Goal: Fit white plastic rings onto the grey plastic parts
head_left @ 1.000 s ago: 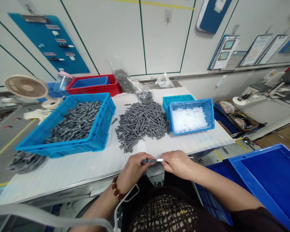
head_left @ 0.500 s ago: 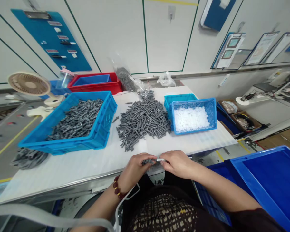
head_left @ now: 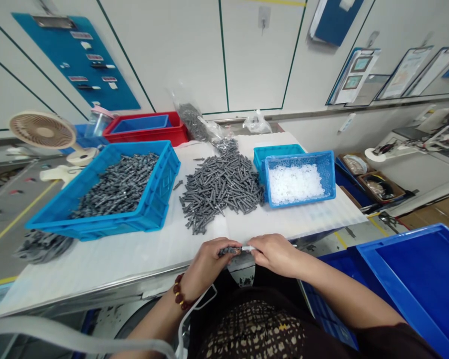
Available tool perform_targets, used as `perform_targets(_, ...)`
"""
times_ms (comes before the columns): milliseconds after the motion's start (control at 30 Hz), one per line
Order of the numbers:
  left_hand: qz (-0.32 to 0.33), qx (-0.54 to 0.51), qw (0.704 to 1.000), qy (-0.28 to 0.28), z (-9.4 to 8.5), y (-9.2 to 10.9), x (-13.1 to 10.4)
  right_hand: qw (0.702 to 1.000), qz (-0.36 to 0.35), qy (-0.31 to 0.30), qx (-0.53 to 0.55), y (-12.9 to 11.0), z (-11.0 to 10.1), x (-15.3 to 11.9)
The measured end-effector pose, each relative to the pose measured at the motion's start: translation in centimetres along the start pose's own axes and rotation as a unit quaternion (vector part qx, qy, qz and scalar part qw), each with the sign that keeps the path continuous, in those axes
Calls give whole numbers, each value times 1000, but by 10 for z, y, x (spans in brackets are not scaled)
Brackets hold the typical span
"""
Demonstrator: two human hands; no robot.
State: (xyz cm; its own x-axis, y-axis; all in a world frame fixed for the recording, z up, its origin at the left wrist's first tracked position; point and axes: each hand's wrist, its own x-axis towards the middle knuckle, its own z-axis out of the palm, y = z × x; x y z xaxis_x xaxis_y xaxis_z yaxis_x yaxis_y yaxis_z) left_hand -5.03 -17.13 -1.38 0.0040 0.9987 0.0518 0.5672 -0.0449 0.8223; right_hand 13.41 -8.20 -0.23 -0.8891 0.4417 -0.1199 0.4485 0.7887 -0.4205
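Just over the table's front edge, my left hand (head_left: 208, 262) is closed round several grey ribbed pin-shaped parts (head_left: 229, 250). One of them points to the right, out of the fingertips. My right hand (head_left: 279, 255) pinches a thin white rod-like piece (head_left: 248, 248), its tip meeting the end of that grey part. The palm hides most of the rod; a short end shows past the right wrist. Beyond the hands lies a heap of the same grey parts (head_left: 224, 187). To its right, a tilted blue bin (head_left: 301, 202) holds small white ring-like pieces (head_left: 295, 182).
A large blue crate (head_left: 149, 214) of grey parts stands on the left of the white-covered table (head_left: 130, 259). Behind are a red bin (head_left: 145, 134), a fan (head_left: 43, 130) and plastic bags (head_left: 257, 122). A teal bin (head_left: 279, 150) supports the tilted one. Blue trays (head_left: 415, 269) stand at right.
Both hands stay in nearly the same place. The right fingers have shifted slightly on the white rod-like piece, and the view has moved a little.
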Motion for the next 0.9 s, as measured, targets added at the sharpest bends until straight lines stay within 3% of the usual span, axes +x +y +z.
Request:
perform_targets(233, -3, 7, 1000, 3, 0, 1, -1, 1000, 1, -21, -6, -1, -1, 0)
perform_targets(600, 4, 6, 1000, 0, 5, -2, -2, 997, 55, 35, -50, 0, 14, 3)
perform_targets(900, -9, -15, 1000, 15, 8, -7, -3, 990, 127, 47, -49, -2, 12, 5)
